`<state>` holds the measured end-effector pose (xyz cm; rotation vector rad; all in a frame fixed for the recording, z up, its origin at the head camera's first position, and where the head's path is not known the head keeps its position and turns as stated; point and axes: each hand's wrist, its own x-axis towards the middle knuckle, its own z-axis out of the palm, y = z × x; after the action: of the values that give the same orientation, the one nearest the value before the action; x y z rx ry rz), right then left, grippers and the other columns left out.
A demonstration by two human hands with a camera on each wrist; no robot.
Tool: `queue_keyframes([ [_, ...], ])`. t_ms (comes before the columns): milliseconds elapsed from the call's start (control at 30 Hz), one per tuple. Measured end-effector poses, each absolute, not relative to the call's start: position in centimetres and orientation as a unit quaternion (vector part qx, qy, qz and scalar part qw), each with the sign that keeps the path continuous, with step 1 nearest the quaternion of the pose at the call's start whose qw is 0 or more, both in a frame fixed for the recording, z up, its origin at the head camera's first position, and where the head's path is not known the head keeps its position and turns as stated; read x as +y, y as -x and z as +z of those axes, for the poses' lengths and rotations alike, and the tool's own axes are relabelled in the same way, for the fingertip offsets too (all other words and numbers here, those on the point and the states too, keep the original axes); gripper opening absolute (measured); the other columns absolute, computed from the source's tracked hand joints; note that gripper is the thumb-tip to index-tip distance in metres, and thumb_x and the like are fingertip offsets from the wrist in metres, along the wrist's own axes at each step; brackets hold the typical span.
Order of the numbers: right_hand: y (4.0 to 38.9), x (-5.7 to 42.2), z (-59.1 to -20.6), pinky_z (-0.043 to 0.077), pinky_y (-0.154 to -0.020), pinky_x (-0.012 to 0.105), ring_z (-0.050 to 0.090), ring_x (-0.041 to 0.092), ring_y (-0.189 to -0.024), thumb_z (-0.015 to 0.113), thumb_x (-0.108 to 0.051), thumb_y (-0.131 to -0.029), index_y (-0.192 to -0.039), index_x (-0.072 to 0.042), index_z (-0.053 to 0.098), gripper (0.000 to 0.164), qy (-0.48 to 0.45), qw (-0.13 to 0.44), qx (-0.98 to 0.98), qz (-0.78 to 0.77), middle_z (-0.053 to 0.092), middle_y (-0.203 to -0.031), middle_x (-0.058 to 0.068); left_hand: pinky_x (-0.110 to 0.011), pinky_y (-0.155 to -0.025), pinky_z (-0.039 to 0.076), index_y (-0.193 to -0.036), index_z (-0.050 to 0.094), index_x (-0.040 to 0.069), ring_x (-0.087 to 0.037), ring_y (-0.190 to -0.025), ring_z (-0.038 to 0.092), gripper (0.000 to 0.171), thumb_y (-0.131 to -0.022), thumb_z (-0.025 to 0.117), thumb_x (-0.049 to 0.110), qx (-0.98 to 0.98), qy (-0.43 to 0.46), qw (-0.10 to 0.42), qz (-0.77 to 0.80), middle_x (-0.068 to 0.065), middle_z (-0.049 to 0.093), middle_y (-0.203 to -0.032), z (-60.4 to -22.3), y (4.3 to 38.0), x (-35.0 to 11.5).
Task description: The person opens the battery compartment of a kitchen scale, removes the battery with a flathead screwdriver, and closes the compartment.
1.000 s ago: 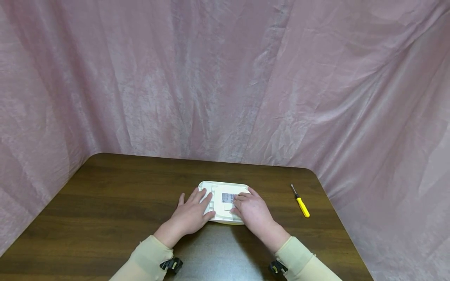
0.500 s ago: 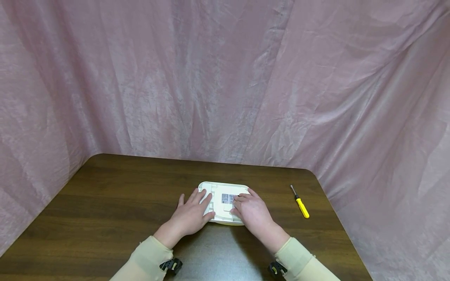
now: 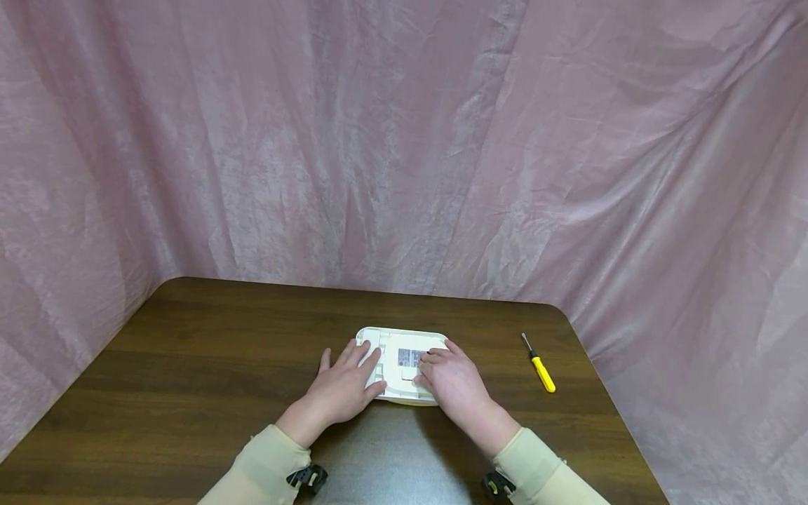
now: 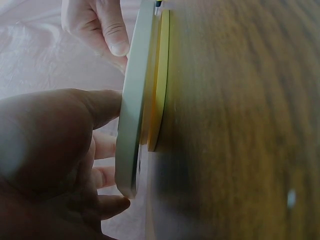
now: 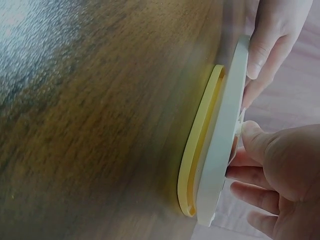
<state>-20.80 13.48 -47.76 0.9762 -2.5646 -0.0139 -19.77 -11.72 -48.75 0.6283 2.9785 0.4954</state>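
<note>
Head view: white device [image 3: 394,368] beneath left hand [image 3: 343,387], splayed, and right hand [image 3: 456,379], grip unclear.

Head view looks down; close wrist views share the device [image 3: 393,372].

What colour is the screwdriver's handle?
Yellow; the handle shows best in the head view.

the head view has tipped slightly: the white plastic housing [image 3: 394,372], yellow-handled screwdriver [image 3: 539,365] and tabletop [image 3: 221,351] appear marginally lower.
</note>
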Motion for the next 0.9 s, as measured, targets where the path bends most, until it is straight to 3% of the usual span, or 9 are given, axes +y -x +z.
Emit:
queue_keyframes([
  [700,20.8,14.0,-48.0,0.048,-0.116,0.057,0.076,0.027,-0.117,0.084,-0.027,-0.099,-0.114,-0.007,0.086,0.025,-0.349,0.178,-0.919,0.041,0.082,-0.121,0.008,-0.081,-0.122,0.018,-0.169,0.047,0.01,-0.043,-0.165,0.025,0.068,-0.114,0.059,0.048,0.966,-0.2,0.036,0.162,-0.018,0.036,-0.176,-49.0,19.9,-11.8],
  [900,20.7,14.8,-47.8,0.047,-0.115,0.062,0.074,0.03,-0.121,0.086,-0.027,-0.097,-0.108,-0.008,0.083,0.022,-0.351,0.156,-0.921,0.069,0.08,-0.128,0.01,-0.081,-0.122,0.018,-0.169,0.046,0.011,-0.042,-0.166,0.024,0.068,-0.114,0.06,0.048,0.966,-0.199,0.034,0.16,-0.017,0.036,-0.176,-48.9,20.0,-11.7],
])
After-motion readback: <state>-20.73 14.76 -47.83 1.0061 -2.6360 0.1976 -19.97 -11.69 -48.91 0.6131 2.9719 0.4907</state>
